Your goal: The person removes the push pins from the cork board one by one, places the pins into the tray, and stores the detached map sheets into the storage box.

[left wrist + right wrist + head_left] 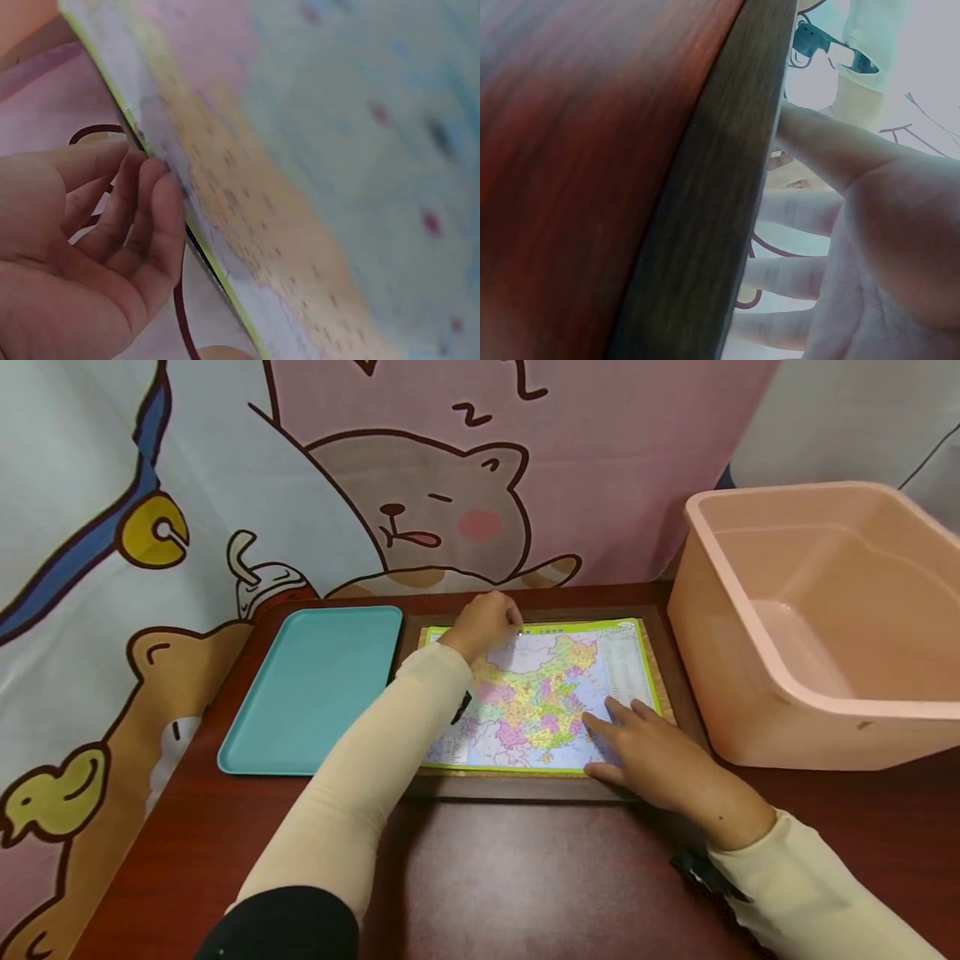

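A colourful map [525, 693] with a lime-green border lies flat on a brown board inside a dark wooden frame [517, 789]. My left hand [483, 625] is at the map's far edge, fingers curled. In the left wrist view, the thumb and fingertips of that left hand [97, 240] pinch the map's green edge [225, 277]. Over the map's lower right part, my right hand [660, 760] rests with its fingers spread. The right wrist view shows the palm of the right hand [870, 255] beside the dark frame edge [705, 180].
A teal tray [322, 685] lies left of the frame on the reddish-brown table [510, 877]. To the right stands a deep pink plastic bin [712, 668]. Behind the table hangs a cloth [630, 468] printed with cartoon animals.
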### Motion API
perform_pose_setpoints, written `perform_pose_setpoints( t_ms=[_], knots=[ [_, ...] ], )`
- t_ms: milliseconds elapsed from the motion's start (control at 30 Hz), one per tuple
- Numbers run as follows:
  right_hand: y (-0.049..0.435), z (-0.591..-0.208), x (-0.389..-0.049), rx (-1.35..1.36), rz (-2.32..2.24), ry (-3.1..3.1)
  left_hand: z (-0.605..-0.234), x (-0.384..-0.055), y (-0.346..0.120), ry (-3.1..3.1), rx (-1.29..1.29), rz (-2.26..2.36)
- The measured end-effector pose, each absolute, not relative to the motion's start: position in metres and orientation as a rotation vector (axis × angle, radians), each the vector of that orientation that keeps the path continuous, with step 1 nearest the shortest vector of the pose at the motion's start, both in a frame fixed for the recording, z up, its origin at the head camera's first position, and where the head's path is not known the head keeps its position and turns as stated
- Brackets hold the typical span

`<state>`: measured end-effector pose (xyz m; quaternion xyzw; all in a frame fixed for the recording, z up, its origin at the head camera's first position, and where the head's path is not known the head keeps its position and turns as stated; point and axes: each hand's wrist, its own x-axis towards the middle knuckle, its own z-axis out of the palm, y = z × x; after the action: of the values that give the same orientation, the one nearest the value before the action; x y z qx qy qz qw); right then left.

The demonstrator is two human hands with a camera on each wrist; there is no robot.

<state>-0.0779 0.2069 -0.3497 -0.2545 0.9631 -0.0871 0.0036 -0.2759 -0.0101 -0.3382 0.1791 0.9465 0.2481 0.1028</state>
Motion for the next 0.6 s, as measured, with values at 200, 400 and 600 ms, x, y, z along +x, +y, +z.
perform_pose_setpoints(
  t_ms=[200, 400, 600],
  knots=[
    [0.2072, -0.3502, -0.0766, -0.782, -0.261, 3.012, -0.3398, -0.2789, -0.0108, 2.676, 0.511, 0.869],
    [0.2066, -0.3508, -0.0780, -0.772, -0.263, 3.010, -0.3409, -0.2812, -0.0112, 2.652, 0.481, 0.872],
    [0.2066, -0.3524, -0.0800, -0.805, -0.269, 3.024, -0.3437, -0.2834, -0.0123, 2.614, 0.437, 0.933]
  ],
)
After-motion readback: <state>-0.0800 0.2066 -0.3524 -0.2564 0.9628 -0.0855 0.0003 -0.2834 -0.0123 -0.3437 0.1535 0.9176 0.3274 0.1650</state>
